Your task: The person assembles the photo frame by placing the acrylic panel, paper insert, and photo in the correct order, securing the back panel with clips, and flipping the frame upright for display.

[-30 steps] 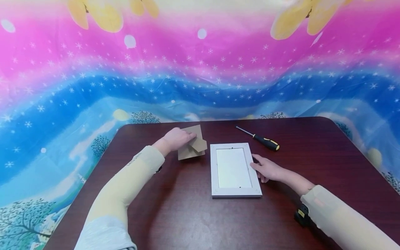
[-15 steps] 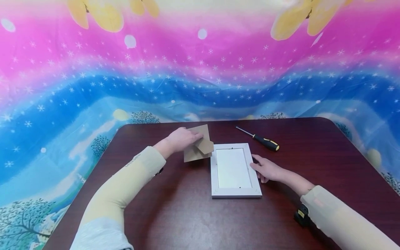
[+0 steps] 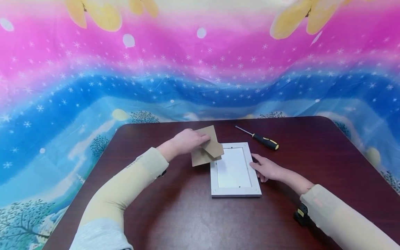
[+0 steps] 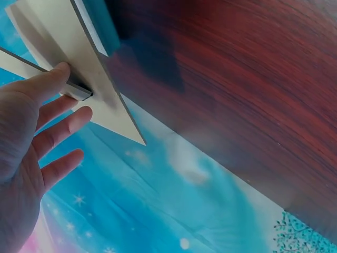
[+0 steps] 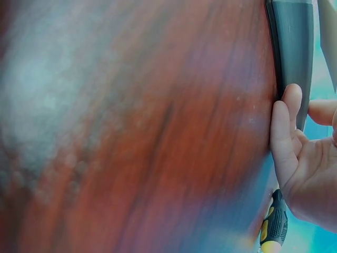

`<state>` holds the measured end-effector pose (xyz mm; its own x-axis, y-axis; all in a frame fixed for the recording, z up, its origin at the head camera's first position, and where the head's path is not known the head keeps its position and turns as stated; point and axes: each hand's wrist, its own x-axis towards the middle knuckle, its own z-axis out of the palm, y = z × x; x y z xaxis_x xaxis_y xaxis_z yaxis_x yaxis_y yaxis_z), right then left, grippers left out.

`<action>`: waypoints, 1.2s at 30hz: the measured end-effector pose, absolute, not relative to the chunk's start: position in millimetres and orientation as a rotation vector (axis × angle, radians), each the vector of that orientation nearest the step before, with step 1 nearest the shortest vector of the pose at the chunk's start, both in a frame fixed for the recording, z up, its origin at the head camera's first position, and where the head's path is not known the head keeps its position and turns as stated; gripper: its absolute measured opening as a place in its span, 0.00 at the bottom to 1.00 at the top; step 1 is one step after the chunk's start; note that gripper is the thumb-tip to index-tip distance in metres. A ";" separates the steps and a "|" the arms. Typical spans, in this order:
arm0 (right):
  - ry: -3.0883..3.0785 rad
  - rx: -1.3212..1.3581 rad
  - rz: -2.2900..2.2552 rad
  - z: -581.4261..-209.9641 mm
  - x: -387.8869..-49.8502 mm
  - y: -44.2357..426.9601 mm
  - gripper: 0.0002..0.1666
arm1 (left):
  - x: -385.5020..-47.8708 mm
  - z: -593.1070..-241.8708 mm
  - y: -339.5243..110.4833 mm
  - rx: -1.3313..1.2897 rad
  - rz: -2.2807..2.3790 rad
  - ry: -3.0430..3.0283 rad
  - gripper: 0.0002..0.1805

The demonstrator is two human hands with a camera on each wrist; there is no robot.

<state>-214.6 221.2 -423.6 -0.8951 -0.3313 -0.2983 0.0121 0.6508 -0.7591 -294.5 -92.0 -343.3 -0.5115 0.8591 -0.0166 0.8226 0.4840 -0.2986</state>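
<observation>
In the head view, my left hand (image 3: 189,141) holds a brown photo frame backing board (image 3: 200,158) tilted above the table. Its thumb and index finger pinch the stand leg (image 4: 76,90) that juts from the board, while the other fingers spread away. The board's right part overlaps the upper left corner of a white picture frame (image 3: 217,191), which lies flat with a pale panel (image 3: 234,170) inside. My right hand (image 3: 270,169) grips the frame's right edge, thumb at the top of the edge and fingers against the side (image 5: 295,47).
A black and yellow screwdriver (image 3: 265,141) lies behind the frame to the right, its shaft pointing back left. The dark red wooden table (image 3: 175,215) ends at a patterned cloth backdrop (image 3: 200,90).
My left hand has carried the backing board to the right, from beside the picture frame to over its upper left corner. My right hand and the frame stay put.
</observation>
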 end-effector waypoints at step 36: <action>2.478 -0.248 -1.128 -424.8 -216.2 220.2 0.35 | -278.5 -353.9 -36.3 -1.648 0.534 -2.507 0.21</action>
